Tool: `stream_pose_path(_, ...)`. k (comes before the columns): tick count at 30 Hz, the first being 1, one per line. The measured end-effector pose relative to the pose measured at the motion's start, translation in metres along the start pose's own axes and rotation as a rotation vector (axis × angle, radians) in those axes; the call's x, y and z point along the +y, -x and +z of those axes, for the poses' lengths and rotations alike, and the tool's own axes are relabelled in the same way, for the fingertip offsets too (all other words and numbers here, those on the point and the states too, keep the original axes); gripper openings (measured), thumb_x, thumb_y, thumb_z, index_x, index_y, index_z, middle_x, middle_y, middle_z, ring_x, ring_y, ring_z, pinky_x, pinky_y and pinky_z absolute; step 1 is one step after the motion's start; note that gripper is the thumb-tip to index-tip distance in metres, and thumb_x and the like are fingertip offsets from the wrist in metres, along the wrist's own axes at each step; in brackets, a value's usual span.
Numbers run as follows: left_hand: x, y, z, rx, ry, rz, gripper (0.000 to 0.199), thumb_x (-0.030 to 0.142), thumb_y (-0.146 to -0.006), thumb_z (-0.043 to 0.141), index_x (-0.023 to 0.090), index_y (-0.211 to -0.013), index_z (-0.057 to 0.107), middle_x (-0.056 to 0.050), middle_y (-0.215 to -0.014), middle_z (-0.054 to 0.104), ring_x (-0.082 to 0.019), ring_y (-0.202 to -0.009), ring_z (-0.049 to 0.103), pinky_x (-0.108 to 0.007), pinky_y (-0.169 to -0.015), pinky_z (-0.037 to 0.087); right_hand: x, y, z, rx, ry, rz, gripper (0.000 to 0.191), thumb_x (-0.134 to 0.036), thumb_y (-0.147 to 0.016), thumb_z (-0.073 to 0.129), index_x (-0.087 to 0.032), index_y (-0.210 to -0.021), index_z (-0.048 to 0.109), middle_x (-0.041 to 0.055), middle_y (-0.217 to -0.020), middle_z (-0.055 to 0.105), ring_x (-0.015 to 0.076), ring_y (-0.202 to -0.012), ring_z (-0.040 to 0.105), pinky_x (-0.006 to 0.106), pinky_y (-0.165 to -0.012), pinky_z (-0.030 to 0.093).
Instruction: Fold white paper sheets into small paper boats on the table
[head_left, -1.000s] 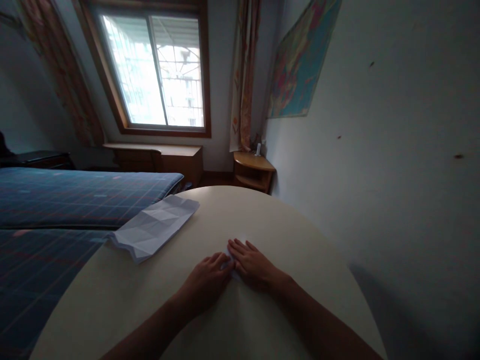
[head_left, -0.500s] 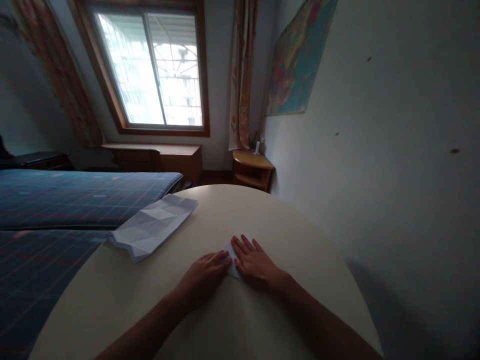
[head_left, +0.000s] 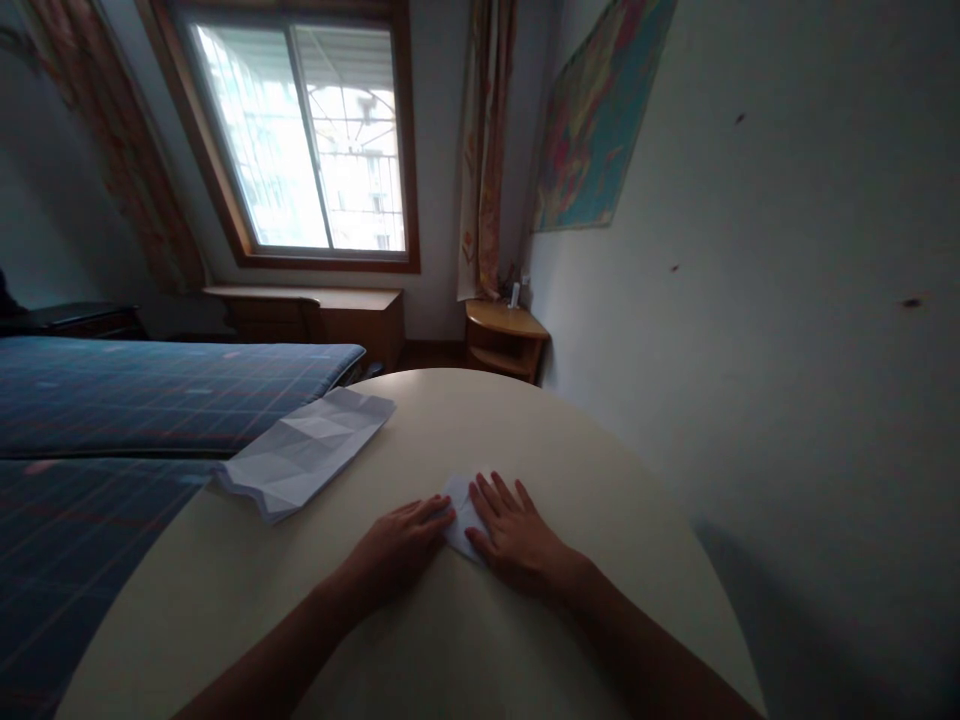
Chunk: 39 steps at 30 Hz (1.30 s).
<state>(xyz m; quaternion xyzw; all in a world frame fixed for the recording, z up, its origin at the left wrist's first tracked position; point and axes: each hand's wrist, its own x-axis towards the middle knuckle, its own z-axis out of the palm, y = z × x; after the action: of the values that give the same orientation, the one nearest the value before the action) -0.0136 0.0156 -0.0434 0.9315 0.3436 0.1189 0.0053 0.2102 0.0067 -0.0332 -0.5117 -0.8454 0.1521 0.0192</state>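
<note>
A small folded piece of white paper (head_left: 463, 515) lies on the round cream table (head_left: 480, 420) between my two hands. My right hand (head_left: 514, 530) rests flat over the paper's right side, its fingers spread and pointing away from me. At the paper's left edge is my left hand (head_left: 405, 540), with the fingertips touching it and the fingers stretched out. Parts of the paper are hidden under both hands.
Several creased white sheets (head_left: 307, 450) lie stacked at the table's left edge, partly overhanging it. A blue plaid mattress (head_left: 150, 400) adjoins the table on the left. The white wall (head_left: 787, 400) rises to the right. A corner shelf (head_left: 506, 320) stands beyond the table.
My hands have drawn slightly apart, the left one to the left and the right one to the right. More of the folded paper shows between them.
</note>
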Motion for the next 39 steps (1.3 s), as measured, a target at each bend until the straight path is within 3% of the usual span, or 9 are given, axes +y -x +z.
stream_pose_path(6,0.001,0.0,-0.003,-0.051,-0.057,0.006,0.041,0.012,-0.093,0.047,0.018,-0.133,0.052,-0.012,-0.14,0.054,-0.022,-0.128,0.053,-0.041,-0.109,0.042,-0.025,0.011,0.001,-0.052,-0.071,-0.086,0.08,-0.061,-0.098,0.022,-0.005,-0.154,0.016,0.0181,-0.159,0.007,0.0322,-0.148,0.001,0.055,-0.119,0.001)
stream_pose_path(11,0.001,0.002,0.002,-0.04,-0.093,0.027,0.039,0.01,-0.093,0.045,0.018,-0.131,0.053,-0.011,-0.14,0.054,-0.022,-0.13,0.051,-0.041,-0.111,0.039,-0.035,0.017,0.007,-0.09,-0.091,-0.079,0.082,-0.063,-0.096,0.024,-0.004,-0.153,0.015,0.0176,-0.159,0.006,0.0341,-0.147,-0.001,0.058,-0.118,0.001)
stream_pose_path(18,0.008,0.0,-0.005,0.001,-0.075,-0.009,0.031,0.015,-0.09,0.055,0.015,-0.121,0.058,-0.012,-0.127,0.062,-0.024,-0.12,0.057,-0.042,-0.108,0.042,-0.01,0.003,-0.005,-0.08,-0.018,-0.007,0.067,-0.052,-0.1,0.021,-0.013,-0.154,0.016,0.0091,-0.16,0.007,0.0321,-0.148,0.003,0.058,-0.117,0.007)
stream_pose_path(25,0.009,0.002,-0.015,0.021,0.01,0.039,0.029,0.016,-0.09,0.054,0.02,-0.119,0.058,-0.009,-0.129,0.061,-0.02,-0.115,0.06,-0.038,-0.105,0.045,0.006,-0.006,-0.005,0.016,0.059,0.056,0.064,-0.046,-0.101,0.023,-0.01,-0.154,0.018,0.0101,-0.16,0.009,0.0303,-0.148,0.005,0.054,-0.119,0.009)
stream_pose_path(32,0.007,0.002,-0.011,0.015,0.009,-0.006,0.036,0.018,-0.092,0.051,0.022,-0.127,0.057,-0.009,-0.136,0.058,-0.021,-0.123,0.056,-0.045,-0.11,0.039,-0.027,0.013,-0.003,-0.064,0.036,0.083,0.081,-0.057,-0.098,0.026,0.004,-0.151,0.017,0.0229,-0.157,0.003,0.0342,-0.147,-0.002,0.052,-0.119,0.006)
stream_pose_path(39,0.006,0.003,-0.01,0.052,0.002,-0.042,0.038,0.02,-0.088,0.057,0.023,-0.125,0.057,-0.008,-0.131,0.061,-0.023,-0.118,0.057,-0.047,-0.109,0.037,-0.038,0.022,0.004,-0.068,-0.047,-0.021,0.081,-0.056,-0.097,0.03,0.003,-0.151,0.018,0.0224,-0.157,0.005,0.0356,-0.147,0.003,0.054,-0.119,0.006)
